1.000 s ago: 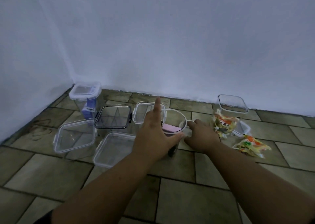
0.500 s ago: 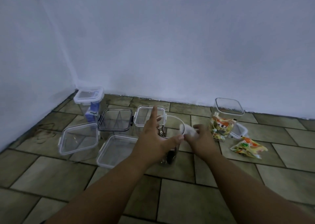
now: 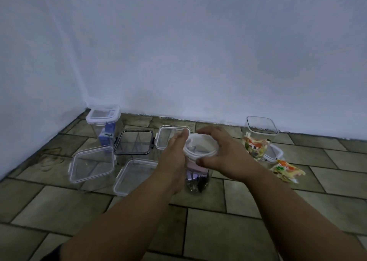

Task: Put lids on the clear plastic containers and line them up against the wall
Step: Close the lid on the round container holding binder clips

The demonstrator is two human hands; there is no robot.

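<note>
A round clear jar [image 3: 196, 178] with small dark items and a pink piece inside stands on the tiled floor at centre. A round white-rimmed lid [image 3: 200, 146] sits on its mouth. My right hand [image 3: 224, 151] grips the lid from the right, thumb on its front rim. My left hand [image 3: 174, 157] holds the jar's left side, fingers pointing up. A lidded tall container [image 3: 104, 121] with a blue box stands in the corner by the wall. An open tall container [image 3: 258, 139] with snack packets stands at the right.
Several clear square containers and lids lie left of the jar: a clear one [image 3: 92, 162], a dark-rimmed one [image 3: 134, 141], another [image 3: 135, 174] in front, one [image 3: 168, 136] behind my left hand. A loose lid [image 3: 275, 153] and a snack packet [image 3: 287, 170] lie at the right.
My right hand picked up the round lid beside the jar and brought it onto the jar's mouth. My left hand stayed on the jar's left side.
</note>
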